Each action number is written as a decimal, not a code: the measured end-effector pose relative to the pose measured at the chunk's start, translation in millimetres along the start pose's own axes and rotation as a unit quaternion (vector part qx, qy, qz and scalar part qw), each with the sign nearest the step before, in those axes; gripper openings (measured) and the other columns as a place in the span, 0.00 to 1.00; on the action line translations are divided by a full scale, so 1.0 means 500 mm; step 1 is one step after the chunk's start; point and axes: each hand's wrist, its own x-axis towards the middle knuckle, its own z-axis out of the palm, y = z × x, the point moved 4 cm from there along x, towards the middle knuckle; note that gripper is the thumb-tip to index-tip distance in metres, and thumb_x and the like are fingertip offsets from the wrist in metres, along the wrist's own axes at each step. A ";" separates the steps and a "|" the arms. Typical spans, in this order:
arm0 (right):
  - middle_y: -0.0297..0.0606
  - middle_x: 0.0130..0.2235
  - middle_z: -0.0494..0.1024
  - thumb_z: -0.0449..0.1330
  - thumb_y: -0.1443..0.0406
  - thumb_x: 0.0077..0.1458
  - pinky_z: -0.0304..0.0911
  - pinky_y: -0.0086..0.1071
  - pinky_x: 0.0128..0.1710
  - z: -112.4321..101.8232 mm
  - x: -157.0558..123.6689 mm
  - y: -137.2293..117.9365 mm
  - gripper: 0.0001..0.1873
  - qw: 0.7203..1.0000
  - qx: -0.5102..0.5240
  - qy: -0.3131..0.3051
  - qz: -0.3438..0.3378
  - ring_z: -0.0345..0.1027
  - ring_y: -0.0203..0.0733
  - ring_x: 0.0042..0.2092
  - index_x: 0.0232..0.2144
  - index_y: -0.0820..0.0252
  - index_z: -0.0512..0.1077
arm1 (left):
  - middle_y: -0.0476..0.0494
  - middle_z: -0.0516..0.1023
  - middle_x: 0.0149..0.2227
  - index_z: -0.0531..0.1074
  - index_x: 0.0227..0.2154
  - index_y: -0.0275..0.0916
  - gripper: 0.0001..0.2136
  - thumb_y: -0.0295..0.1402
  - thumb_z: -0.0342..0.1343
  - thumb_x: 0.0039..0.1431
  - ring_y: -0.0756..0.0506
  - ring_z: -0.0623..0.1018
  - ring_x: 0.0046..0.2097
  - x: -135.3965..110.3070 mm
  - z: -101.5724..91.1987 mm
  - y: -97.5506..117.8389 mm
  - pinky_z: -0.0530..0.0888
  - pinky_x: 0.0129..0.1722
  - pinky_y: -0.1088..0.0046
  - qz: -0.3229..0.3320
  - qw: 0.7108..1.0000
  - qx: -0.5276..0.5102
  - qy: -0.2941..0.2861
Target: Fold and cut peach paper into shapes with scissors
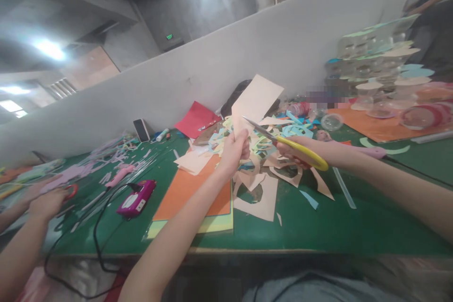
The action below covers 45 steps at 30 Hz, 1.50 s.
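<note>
My left hand [236, 151] is closed on the lower end of a pale peach sheet of paper [258, 96], which is held up above the table. In my right hand [292, 151] is a pair of scissors [302, 151] with yellow handles. Its blades point left and reach the paper's lower edge, just above my left fingers; whether they are cutting into it I cannot tell. Beneath both hands spreads a heap of paper offcuts [256, 188] in peach, blue and light green. A stack of coloured sheets, orange [198, 188] on top, lies under my left forearm.
On the left, a co-worker's hands [46, 203] hold red-handled scissors and purple paper. A magenta power strip [137, 198] with a black cable lies nearby. A phone [141, 130] leans on the wall. Clear plastic cups [375, 71] with paper discs are stacked at right, beside a glue gun [364, 152].
</note>
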 end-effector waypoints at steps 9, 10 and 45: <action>0.34 0.23 0.67 0.64 0.43 0.47 0.60 0.33 0.23 -0.014 0.002 0.004 0.23 0.998 0.048 -0.019 0.019 0.62 0.40 0.26 0.27 0.54 0.68 | 0.64 0.48 0.17 0.52 0.26 0.42 0.25 0.46 0.66 0.52 0.59 0.47 0.17 0.000 -0.001 -0.001 0.48 0.16 0.85 -0.018 1.000 -0.012 -0.001; 0.35 0.24 0.68 0.65 0.44 0.46 0.62 0.34 0.24 -0.014 0.001 -0.002 0.22 0.999 0.048 -0.015 0.013 0.65 0.43 0.28 0.28 0.54 0.68 | 0.64 0.47 0.17 0.52 0.25 0.42 0.25 0.46 0.66 0.52 0.59 0.47 0.17 -0.002 0.001 -0.002 0.48 0.16 0.85 -0.023 1.000 -0.010 -0.004; 0.28 0.19 0.58 0.52 0.32 0.51 0.52 0.30 0.16 0.026 -0.003 -0.021 0.33 1.000 -0.010 0.000 -0.012 0.52 0.32 0.18 0.25 0.55 0.56 | 0.63 0.46 0.18 0.52 0.24 0.42 0.25 0.50 0.63 0.53 0.58 0.47 0.17 -0.020 0.023 -0.004 0.46 0.15 0.84 -0.097 0.991 0.048 -0.076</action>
